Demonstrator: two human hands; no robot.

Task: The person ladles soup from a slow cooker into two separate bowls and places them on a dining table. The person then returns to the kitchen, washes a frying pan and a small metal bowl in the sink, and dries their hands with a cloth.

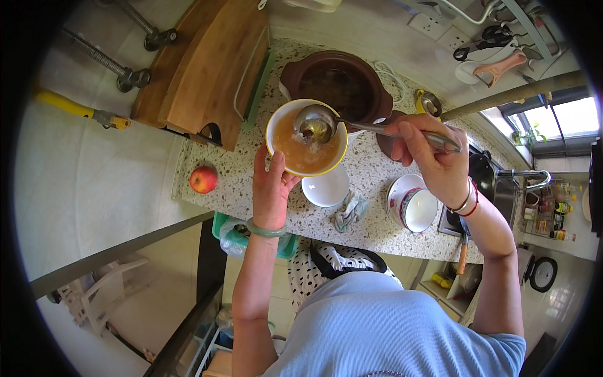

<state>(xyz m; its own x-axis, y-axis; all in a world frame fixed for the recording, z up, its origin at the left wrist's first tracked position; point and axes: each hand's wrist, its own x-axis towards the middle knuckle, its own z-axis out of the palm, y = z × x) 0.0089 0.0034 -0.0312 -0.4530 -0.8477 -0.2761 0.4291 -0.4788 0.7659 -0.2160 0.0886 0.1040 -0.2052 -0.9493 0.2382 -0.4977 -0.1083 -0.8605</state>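
My left hand (274, 182) grips a yellow-rimmed white bowl (274, 130) by its near left side, thumb at the rim. Cloudy tan soup fills much of it. A metal ladle (316, 123) is tipped over the bowl, its scoop at the soup's surface with some clear liquid in it. Its handle is held in my right hand (433, 157), fingers closed round it. Just behind the bowl stands a brown clay pot (336, 61) with dark liquid inside. An empty white bowl (326, 186) sits on the counter below the held one.
On the speckled counter (264, 217) are a red apple (203, 180), a crumpled cloth (350, 211) and stacked bowls (419, 210). Wooden cutting boards (210, 69) lean at the left. A black wok (496, 182) occupies the right side. A green bin (287, 246) is below the front edge.
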